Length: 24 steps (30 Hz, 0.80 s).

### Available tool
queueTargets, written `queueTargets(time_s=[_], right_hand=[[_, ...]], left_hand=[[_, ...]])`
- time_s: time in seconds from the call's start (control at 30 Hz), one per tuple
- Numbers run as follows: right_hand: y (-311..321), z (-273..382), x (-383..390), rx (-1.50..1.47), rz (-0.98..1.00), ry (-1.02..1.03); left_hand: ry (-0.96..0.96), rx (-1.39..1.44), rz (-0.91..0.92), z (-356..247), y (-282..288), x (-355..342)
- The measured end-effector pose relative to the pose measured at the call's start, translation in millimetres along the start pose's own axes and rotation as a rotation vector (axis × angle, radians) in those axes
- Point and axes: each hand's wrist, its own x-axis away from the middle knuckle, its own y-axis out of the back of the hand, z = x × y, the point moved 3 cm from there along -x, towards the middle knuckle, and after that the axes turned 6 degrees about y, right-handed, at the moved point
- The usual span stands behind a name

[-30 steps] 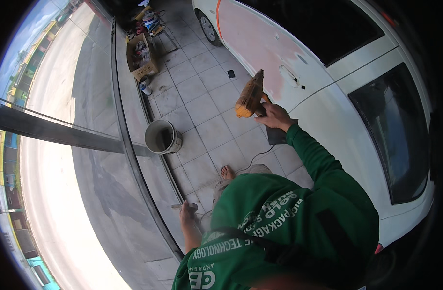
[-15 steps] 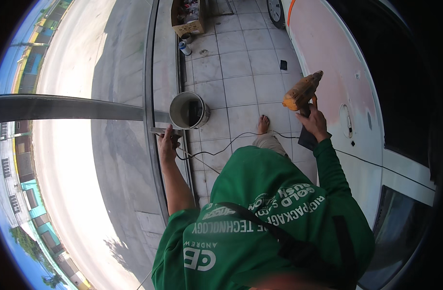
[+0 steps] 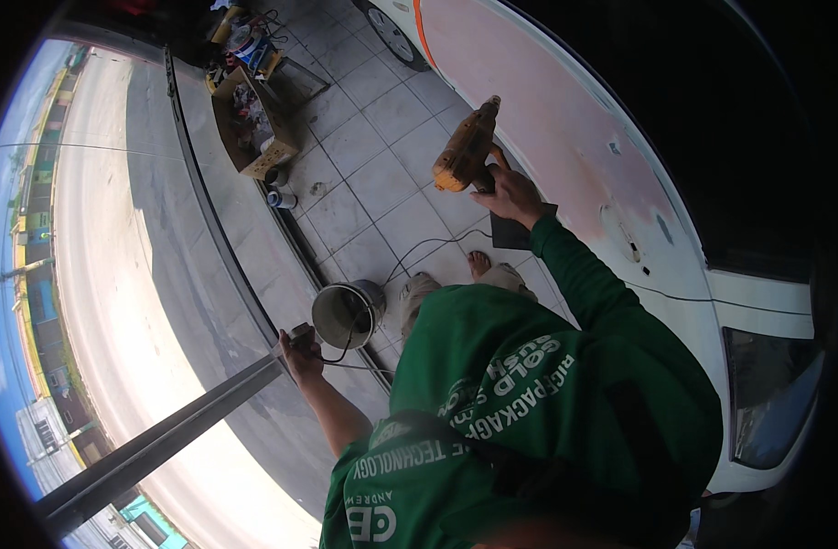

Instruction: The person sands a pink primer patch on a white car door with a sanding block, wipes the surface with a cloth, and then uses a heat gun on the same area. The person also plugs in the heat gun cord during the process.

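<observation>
My right hand (image 3: 512, 198) is wrapped around the handle of a worn yellow-orange heat gun (image 3: 465, 154). Its dark nozzle points up and away, beside the car's pinkish, patchy side panel (image 3: 538, 119). A dark flat square sheet (image 3: 520, 231) hangs just below that hand; I cannot tell whether my fingers hold it too. At the left, my left hand (image 3: 302, 360) grips a small grey block-shaped thing (image 3: 301, 334), with a cord (image 3: 346, 348) running close by. Beside this hand stands a grey bucket (image 3: 371, 309) with something dark inside.
A cardboard box (image 3: 271, 163) of mixed items stands ahead left, with a can (image 3: 282, 199) by it. A low stand (image 3: 295, 80) is farther off. A black cord (image 3: 433, 242) crosses the tiles near my feet. A metal frame post (image 3: 163, 439) runs at left, with the street beyond.
The view has turned, so the floor tiles and frame now slant. The heat gun appears farther left, still in my right hand. My left hand, still holding the grey block, appears lower beside the bucket.
</observation>
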Motion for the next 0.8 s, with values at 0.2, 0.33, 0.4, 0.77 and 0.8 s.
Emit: queueTargets(time_s=[0.2,0.33,0.4,0.77,0.8], right_hand=[[-3,18,20,0.046,0.013,-0.211],[-14,18,94,-0.002,-0.086,-0.433],[-24,15,141,-0.037,-0.087,-0.598],[-19,56,201,-0.051,-0.138,-0.843],[-16,60,187,-0.021,-0.109,-0.805]], left_hand=[[0.486,-0.31,0.055,85,39,-55],[0.633,-0.428,0.177,84,12,-83],[0.65,-0.455,0.196,66,2,-101],[0.572,-0.582,0.182,6,-46,-141],[0.632,-0.568,0.233,9,-45,-141]])
